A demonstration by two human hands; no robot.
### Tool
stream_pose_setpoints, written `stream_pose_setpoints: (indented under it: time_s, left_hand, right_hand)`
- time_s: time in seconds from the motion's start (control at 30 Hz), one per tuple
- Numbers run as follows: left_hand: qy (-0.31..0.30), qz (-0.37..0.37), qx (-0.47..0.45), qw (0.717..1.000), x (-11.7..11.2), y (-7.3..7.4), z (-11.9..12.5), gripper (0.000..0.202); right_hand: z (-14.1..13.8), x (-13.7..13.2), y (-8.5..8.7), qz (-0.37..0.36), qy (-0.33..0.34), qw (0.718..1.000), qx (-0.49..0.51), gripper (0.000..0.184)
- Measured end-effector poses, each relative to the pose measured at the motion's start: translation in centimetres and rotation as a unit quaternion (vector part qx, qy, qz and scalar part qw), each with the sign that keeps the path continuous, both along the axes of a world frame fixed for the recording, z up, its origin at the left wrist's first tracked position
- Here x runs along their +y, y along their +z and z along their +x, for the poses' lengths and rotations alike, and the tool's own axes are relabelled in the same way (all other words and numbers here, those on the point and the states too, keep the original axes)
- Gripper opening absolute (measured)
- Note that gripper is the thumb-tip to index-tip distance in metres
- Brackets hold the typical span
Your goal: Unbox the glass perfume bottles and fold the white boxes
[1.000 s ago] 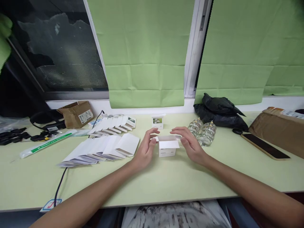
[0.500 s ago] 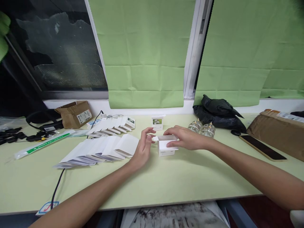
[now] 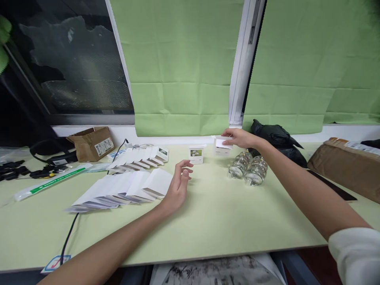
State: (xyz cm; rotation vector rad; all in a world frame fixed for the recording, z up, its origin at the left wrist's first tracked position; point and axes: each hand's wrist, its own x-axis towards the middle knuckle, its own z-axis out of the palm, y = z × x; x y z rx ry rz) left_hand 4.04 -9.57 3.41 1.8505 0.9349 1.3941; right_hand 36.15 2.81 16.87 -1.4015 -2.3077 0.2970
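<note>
My right hand (image 3: 234,137) grips a small white box (image 3: 222,149) by its top, near the back of the table by the window sill. The far side of that box is hidden. My left hand (image 3: 179,183) rests on the table, fingers curved and apart, with nothing in it. Just beyond it stands another small white box (image 3: 196,155) with a green picture on its front. To its left lies a fanned row of flat white cartons (image 3: 127,187). Glass jars (image 3: 255,171) with gold-coloured tips lie below my right forearm.
Behind the fanned cartons is a second row of white cartons (image 3: 142,157). A brown cardboard box (image 3: 94,143) stands back left. At right are a black plastic bag (image 3: 276,136), a larger brown parcel (image 3: 347,166) and a phone (image 3: 334,186). A black cable (image 3: 69,237) crosses the left side.
My right hand has carried the white box from in front of me to the back, right of the picture box. The left hand has hardly moved. More of the glass jars shows now.
</note>
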Motion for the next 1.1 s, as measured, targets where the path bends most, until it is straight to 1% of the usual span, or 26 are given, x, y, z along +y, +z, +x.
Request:
stream_pose_setpoints:
  time_s: [0.1, 0.17, 0.3, 0.4, 0.53, 0.7, 0.87, 1.0, 1.1]
  left_hand:
    - [0.005, 0.006, 0.0, 1.0, 0.0, 0.0, 0.0, 0.044]
    - [0.005, 0.009, 0.001, 1.0, 0.0, 0.0, 0.0, 0.044]
    - [0.002, 0.011, 0.005, 1.0, 0.1, -0.1, 0.1, 0.044]
    - [0.001, 0.01, 0.007, 1.0, 0.1, 0.0, 0.0, 0.043]
    - [0.002, 0.007, 0.018, 1.0, 0.0, 0.1, 0.0, 0.043]
    - [0.003, 0.008, 0.026, 1.0, -0.1, 0.1, 0.0, 0.044]
    - [0.003, 0.004, 0.03, 1.0, -0.1, 0.1, 0.0, 0.043]
    - [0.0, 0.003, 0.032, 0.999, -0.2, 0.2, -0.1, 0.043]
    - [0.0, 0.007, 0.034, 0.999, -0.3, 0.3, -0.1, 0.043]
  right_hand:
    - [0.2, 2.4, -1.2, -0.057, -0.021, 0.998, -0.023, 0.049]
    - [0.0, 3.4, -2.1, -0.084, -0.02, 0.996, -0.027, 0.049]
    - [-0.4, 4.8, -3.6, -0.106, -0.005, 0.994, -0.033, 0.052]
    - [-0.6, 5.3, -4.1, -0.114, 0.009, 0.993, -0.037, 0.055]
    - [-0.6, 5.7, -4.5, -0.114, 0.017, 0.993, -0.038, 0.054]
    - [-0.6, 6.0, -4.8, -0.106, 0.024, 0.994, -0.023, 0.05]
    - [-0.5, 6.1, -5.0, -0.095, 0.019, 0.995, -0.011, 0.051]
    - [-0.6, 6.0, -4.9, -0.088, 0.007, 0.996, -0.02, 0.045]
    - [-0.8, 5.7, -4.3, -0.075, -0.004, 0.997, -0.035, 0.041]
